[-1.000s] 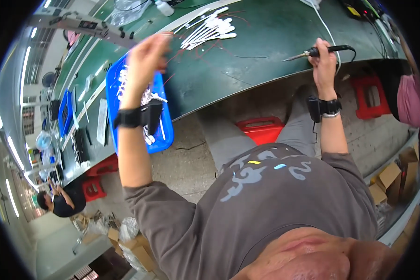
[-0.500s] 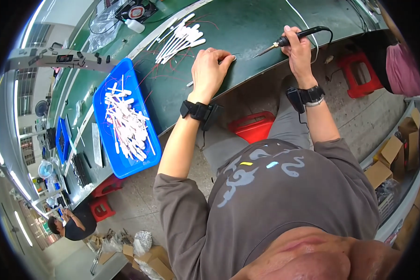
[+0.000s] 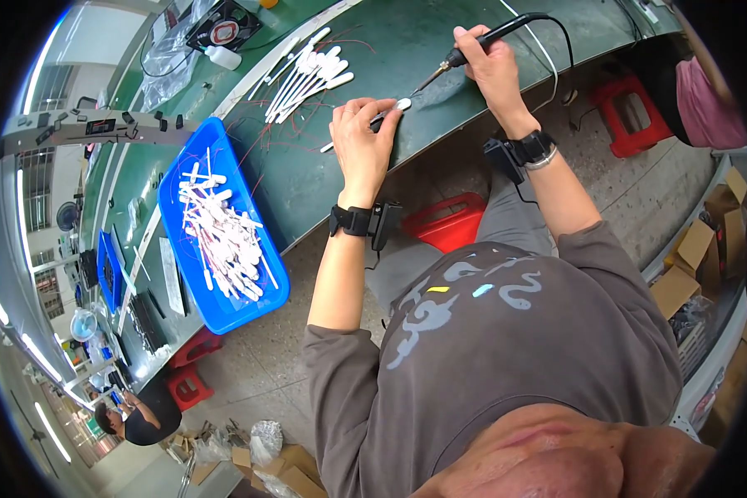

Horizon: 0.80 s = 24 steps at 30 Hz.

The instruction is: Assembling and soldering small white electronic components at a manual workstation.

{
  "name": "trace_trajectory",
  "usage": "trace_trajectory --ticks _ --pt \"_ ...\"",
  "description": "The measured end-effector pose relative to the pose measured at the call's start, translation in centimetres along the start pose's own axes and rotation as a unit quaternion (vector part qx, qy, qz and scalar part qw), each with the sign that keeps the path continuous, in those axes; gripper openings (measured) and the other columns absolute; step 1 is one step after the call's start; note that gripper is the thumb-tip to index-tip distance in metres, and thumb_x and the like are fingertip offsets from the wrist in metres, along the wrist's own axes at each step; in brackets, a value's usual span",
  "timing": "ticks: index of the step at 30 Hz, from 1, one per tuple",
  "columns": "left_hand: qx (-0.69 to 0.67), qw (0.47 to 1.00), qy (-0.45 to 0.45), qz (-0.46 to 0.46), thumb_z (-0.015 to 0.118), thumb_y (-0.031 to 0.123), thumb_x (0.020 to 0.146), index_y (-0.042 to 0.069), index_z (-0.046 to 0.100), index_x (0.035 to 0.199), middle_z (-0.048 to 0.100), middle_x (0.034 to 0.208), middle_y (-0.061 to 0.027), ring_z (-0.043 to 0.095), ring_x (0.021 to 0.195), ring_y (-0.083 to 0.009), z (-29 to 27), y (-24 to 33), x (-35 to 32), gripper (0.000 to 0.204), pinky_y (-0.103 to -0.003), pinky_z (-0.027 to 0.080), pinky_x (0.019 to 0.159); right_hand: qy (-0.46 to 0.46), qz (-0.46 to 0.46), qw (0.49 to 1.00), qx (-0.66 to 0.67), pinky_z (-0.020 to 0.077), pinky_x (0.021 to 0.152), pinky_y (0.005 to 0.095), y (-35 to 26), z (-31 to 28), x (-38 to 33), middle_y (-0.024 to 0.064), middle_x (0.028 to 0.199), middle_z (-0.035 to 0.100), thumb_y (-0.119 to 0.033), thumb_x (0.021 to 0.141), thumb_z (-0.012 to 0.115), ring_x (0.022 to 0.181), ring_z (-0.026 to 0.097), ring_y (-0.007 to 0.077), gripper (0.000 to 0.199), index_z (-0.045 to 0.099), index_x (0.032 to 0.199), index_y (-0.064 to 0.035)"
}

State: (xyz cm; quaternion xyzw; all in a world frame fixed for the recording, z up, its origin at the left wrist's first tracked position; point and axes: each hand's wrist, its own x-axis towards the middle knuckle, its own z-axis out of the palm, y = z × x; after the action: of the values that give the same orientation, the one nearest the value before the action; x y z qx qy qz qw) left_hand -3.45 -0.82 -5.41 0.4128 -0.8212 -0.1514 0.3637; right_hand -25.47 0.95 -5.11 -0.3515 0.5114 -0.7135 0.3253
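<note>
My right hand grips a soldering iron by its black handle, its metal tip slanting down to the left. Between the thumb and fingers of my left hand, low over the green bench, is a small white rounded piece. The iron's tip is right by this piece; whether they touch, I cannot tell. A dark bit shows under my left fingers, too small to make out. Beyond that hand lie several white stick-like pieces with thin red wires.
A blue tray heaped with white pieces and red wires sits at the bench's left edge. Farther back are a black fan and a white bottle. Red stools stand below. A person in pink is at the right.
My right hand has brought the soldering iron left, toward my left hand. A white piece now shows at my left fingertips. The whole view has shifted slightly.
</note>
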Motion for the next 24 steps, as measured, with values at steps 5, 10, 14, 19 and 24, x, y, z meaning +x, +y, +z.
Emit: trace_trajectory --ticks 5,10,14,19,24 --pt "-0.01 1.0 0.001 -0.007 0.076 0.019 0.077 0.012 0.075 0.089 0.064 0.094 -0.0034 0.055 0.096 -0.024 0.0 -0.1 -0.1 0.014 -0.037 0.041 0.084 -0.013 0.011 1.0 0.017 0.0193 0.044 0.0208 0.9 0.1 0.2 -0.01 0.063 0.04 -0.022 0.095 0.065 0.049 0.027 -0.0005 0.024 0.055 0.075 -0.0116" --pt "-0.009 1.0 0.01 -0.006 0.076 0.019 0.077 0.012 0.074 0.088 0.064 0.094 -0.0033 0.055 0.095 -0.0241 0.1 -0.2 0.1 0.013 -0.037 0.041 0.083 -0.015 0.017 1.0 0.005 0.0205 0.045 0.0204 0.9 0.1 0.3 -0.0102 0.062 0.039 -0.022 0.095 0.064 0.05 0.029 -0.0004 0.025 0.055 0.075 -0.0117" --pt "-0.011 1.0 0.007 -0.007 0.076 0.019 0.077 0.012 0.074 0.088 0.064 0.094 -0.0034 0.055 0.095 -0.0239 0.0 -0.1 0.0 0.013 -0.037 0.041 0.083 -0.018 -0.007 1.0 -0.016 0.0209 0.045 0.0203 1.2 0.1 0.4 -0.0102 0.062 0.039 -0.022 0.095 0.064 0.05 0.029 -0.0002 0.025 0.055 0.075 -0.0115" --pt "-0.007 1.0 0.007 -0.006 0.076 0.019 0.078 0.012 0.074 0.089 0.064 0.094 -0.0036 0.055 0.095 -0.0238 0.0 -0.1 0.0 0.013 -0.037 0.041 0.083 -0.02 -0.05 0.997 -0.057 0.0211 0.045 0.0205 1.4 0.1 0.6 -0.0101 0.062 0.039 -0.023 0.095 0.064 0.05 0.03 0.0 0.026 0.055 0.074 -0.0115" --pt "-0.006 1.0 0.008 -0.007 0.076 0.019 0.078 0.012 0.074 0.089 0.064 0.094 -0.0037 0.055 0.095 -0.0239 0.0 -0.2 0.0 0.014 -0.037 0.041 0.084 -0.021 -0.061 0.995 -0.073 0.0209 0.046 0.0207 1.3 0.2 0.4 -0.0102 0.061 0.038 -0.023 0.095 0.064 0.05 0.029 0.0001 0.027 0.054 0.073 -0.0116"
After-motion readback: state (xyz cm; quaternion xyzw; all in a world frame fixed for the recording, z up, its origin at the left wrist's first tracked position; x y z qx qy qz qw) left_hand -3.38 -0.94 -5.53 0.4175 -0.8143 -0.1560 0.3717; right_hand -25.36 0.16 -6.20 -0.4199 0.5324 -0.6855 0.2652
